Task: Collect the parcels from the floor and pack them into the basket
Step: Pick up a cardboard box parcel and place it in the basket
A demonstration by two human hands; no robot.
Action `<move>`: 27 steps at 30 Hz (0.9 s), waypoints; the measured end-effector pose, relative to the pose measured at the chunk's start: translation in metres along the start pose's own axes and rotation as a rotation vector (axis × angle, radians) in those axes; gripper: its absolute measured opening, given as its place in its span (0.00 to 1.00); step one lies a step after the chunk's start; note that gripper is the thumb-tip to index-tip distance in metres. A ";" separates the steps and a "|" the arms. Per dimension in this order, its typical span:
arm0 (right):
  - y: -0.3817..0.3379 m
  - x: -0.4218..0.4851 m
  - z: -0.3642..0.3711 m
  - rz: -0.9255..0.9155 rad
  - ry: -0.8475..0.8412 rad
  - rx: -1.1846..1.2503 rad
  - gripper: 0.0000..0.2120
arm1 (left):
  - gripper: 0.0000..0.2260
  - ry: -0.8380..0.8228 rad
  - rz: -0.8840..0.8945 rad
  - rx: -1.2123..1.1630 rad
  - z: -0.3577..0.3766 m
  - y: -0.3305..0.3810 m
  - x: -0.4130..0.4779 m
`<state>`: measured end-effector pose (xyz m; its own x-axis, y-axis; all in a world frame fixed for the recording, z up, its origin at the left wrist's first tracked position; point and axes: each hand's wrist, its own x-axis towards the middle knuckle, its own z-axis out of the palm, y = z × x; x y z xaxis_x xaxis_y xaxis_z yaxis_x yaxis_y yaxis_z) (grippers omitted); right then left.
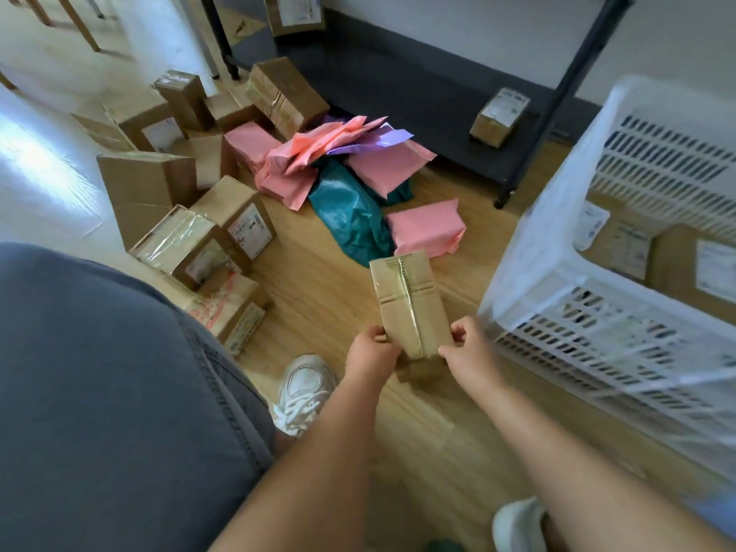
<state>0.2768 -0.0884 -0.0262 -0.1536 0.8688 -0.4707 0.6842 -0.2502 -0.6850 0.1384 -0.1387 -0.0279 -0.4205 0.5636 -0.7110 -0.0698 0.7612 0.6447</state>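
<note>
Both hands clasp one taped cardboard parcel by its near end, left hand and right hand on opposite sides, its long axis pointing away from them. The white slatted basket stands just beyond the right hand, nearer that side.

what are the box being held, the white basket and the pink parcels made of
The box looks like matte brown cardboard, with glossy clear tape glinting along its seam. The basket seems white moulded plastic, judging by its slotted walls. The pink parcels are probably thin plastic mailer film: creased, slightly shiny.
</note>
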 end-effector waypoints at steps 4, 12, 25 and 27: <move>0.015 0.004 -0.001 0.081 0.000 0.043 0.05 | 0.20 0.067 0.072 0.276 0.011 -0.005 -0.003; 0.021 0.006 0.000 0.086 -0.035 0.105 0.08 | 0.26 0.137 0.420 0.589 0.016 -0.001 -0.006; 0.020 0.010 0.023 0.234 -0.176 0.180 0.42 | 0.25 0.296 0.272 0.463 -0.013 -0.013 0.006; 0.022 0.011 0.024 0.234 -0.175 0.179 0.44 | 0.22 0.297 0.258 0.409 -0.012 -0.013 0.007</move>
<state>0.2728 -0.0941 -0.0596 -0.1378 0.6959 -0.7048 0.5822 -0.5187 -0.6261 0.1259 -0.1482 -0.0375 -0.6185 0.6781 -0.3971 0.4000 0.7066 0.5837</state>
